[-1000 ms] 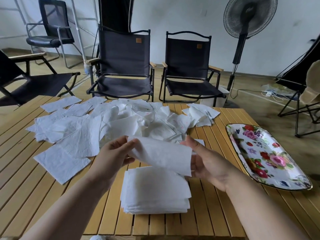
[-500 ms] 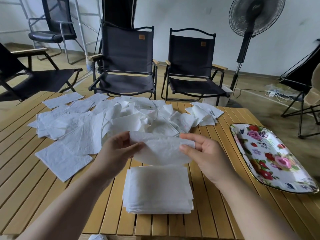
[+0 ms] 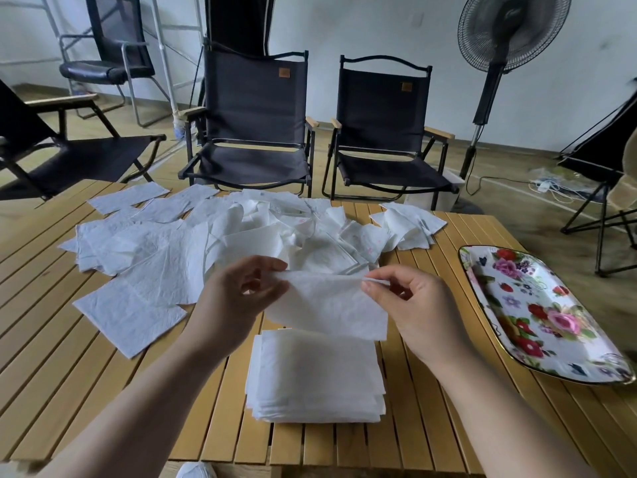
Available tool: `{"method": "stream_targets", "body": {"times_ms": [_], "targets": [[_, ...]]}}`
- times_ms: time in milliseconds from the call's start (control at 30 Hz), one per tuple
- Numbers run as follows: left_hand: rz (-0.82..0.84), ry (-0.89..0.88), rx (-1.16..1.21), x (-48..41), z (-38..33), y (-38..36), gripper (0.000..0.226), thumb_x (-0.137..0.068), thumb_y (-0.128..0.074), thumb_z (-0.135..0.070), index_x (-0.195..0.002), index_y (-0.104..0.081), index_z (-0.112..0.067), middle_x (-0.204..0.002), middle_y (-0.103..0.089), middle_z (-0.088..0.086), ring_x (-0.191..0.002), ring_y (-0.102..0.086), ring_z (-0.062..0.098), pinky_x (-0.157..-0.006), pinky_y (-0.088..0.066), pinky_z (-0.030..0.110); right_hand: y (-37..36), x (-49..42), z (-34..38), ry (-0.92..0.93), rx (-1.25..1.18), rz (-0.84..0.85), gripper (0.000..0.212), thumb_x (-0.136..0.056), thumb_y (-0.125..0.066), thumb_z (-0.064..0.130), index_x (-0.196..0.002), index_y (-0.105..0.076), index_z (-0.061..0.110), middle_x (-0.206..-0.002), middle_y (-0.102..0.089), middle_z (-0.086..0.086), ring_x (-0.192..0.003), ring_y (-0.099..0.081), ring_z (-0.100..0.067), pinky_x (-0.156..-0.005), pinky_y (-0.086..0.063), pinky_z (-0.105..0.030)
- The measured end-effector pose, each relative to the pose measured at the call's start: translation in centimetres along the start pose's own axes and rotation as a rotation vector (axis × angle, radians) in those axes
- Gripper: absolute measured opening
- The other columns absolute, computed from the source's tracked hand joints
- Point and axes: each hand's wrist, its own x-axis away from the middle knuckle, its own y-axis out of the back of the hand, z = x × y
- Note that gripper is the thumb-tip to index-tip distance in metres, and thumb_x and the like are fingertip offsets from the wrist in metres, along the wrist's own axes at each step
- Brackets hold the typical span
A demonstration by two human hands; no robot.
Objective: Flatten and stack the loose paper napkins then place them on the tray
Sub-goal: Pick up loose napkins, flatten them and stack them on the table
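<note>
Pinching the napkin by its top edge, left hand and right hand had drawn it flat, ready for the stack.

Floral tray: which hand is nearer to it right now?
Right. The right hand pinches one end of the napkin, just left of the floral tray; the left hand pinches the other end, farther away.

White napkin hangs above neat stack; floral tray right.
</note>
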Motion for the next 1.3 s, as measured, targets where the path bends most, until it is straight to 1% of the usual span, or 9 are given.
{"method": "stream_targets", "body": {"times_ms": [233, 333, 433, 567, 733, 900, 1000, 1133, 1300], "targets": [[-0.010, -0.051, -0.124, -0.3, 0.3, 0.4, 0.009, -0.084, -0.077, -0.026, -0.079, -0.073, -0.033, -0.083, -0.065, -0.016, -0.080, -0.059, 0.003, -0.070, -0.044, 0.011, 0.2, -0.5, -0.3, -0.005, 0.020, -0.019, 0.007, -0.088, -0.075, 0.028, -0.089, -0.073, 0.034, -0.112, -0.064, 0.019, -0.106, -0.059, -0.001, -0.078, -0.045, -0.011], [0.062, 0.007, -0.048, -0.4, 0.1, 0.9, 0.013, -0.081, -0.070, -0.043, -0.080, -0.070, -0.030, -0.090, -0.065, -0.011, -0.085, -0.058, 0.012, -0.075, -0.046, 0.027, 0.5, -0.6, -0.2, -0.067, -0.073, -0.005, 0.003, -0.091, -0.071, 0.030, -0.093, -0.074, 0.030, -0.093, -0.073, 0.015, -0.090, -0.067, -0.004, -0.072, -0.050, -0.015], [0.230, 0.167, 0.188, -0.3, -0.3, 1.3, 0.022, -0.085, -0.067, -0.035, -0.080, -0.065, -0.014, -0.071, -0.060, -0.001, -0.067, -0.049, 0.017, -0.062, -0.040, 0.028, 0.5, -0.7, -0.3, -0.235, -0.176, 0.074, 0.010, -0.092, -0.071, 0.029, -0.089, -0.076, 0.021, -0.081, -0.075, 0.004, -0.077, -0.071, -0.013, -0.061, -0.053, -0.024], [0.409, 0.327, -0.090, 0.0, 0.9, 1.6, 0.017, -0.091, -0.070, -0.026, -0.082, -0.068, -0.011, -0.060, -0.062, -0.002, -0.056, -0.051, 0.010, -0.050, -0.038, 0.023, 0.4, -0.6, -1.8, -0.469, -0.016, 0.272, 0.015, -0.089, -0.075, 0.031, -0.082, -0.075, 0.019, -0.077, -0.072, -0.002, -0.061, -0.060, -0.017, -0.045, -0.043, -0.024], [0.543, 0.424, -0.361, 0.0, 2.2, 1.3, 0.014, -0.092, -0.070, -0.034, -0.089, -0.070, -0.020, -0.070, -0.072, 0.006, -0.056, -0.055, 0.009, -0.049, -0.041, 0.020, -0.5, -0.6, -3.8, -0.526, 0.236, 0.452, 0.025, -0.086, -0.075, 0.045, -0.077, -0.070, 0.022, -0.070, -0.071, -0.002, -0.055, -0.060, -0.011, -0.058, -0.044, -0.027], [0.419, 0.405, -0.431, -0.3, 2.2, 0.7, 0.028, -0.096, -0.062, -0.040, -0.086, -0.070, -0.015, -0.049, -0.062, -0.013, -0.039, -0.045, -0.001, -0.043, -0.036, 0.015, -0.1, -2.3, -6.9, -0.488, 0.404, 0.062, 0.019, -0.088, -0.074, 0.031, -0.103, -0.066, 0.021, -0.104, -0.068, 0.001, -0.084, -0.061, -0.013, -0.065, -0.045, -0.027], [0.319, 0.386, -0.435, -0.6, 2.6, 0.7, 0.028, -0.098, -0.059, -0.036, -0.084, -0.069, -0.014, -0.050, -0.063, -0.011, -0.038, -0.045, -0.001, -0.042, -0.035, 0.016, 0.1, -2.8, -9.3, -0.495, 0.584, 0.064, 0.039, -0.090, -0.071, 0.023, -0.129, -0.061, 0.022, -0.128, -0.059, 0.000, -0.102, -0.058, -0.019, -0.072, -0.042, -0.026], [0.271, 0.373, -0.447, -0.8, 3.1, 0.8, 0.022, -0.097, -0.059, -0.033, -0.082, -0.069, -0.020, -0.067, -0.071, -0.003, -0.050, -0.053, 0.004, -0.047, -0.039, 0.018, -0.6, -2.7, -10.0, -0.465, 0.692, 0.055, 0.006, -0.094, -0.063, 0.018, -0.095, -0.067, 0.023, -0.115, -0.061, -0.002, -0.091, -0.058, -0.019, -0.063, -0.041, -0.023], [0.250, 0.296, -0.424, -0.7, 2.7, 0.8, 0.015, -0.096, -0.060, -0.027, -0.085, -0.069, -0.022, -0.080, -0.073, -0.001, -0.064, -0.058, 0.011, -0.058, -0.045, 0.024, -1.2, -2.7, -8.3, -0.313, 0.662, 0.072, 0.010, -0.092, -0.062, 0.019, -0.083, -0.062, 0.022, -0.102, -0.059, 0.004, -0.082, -0.056, -0.014, -0.058, -0.039, -0.024]]}}
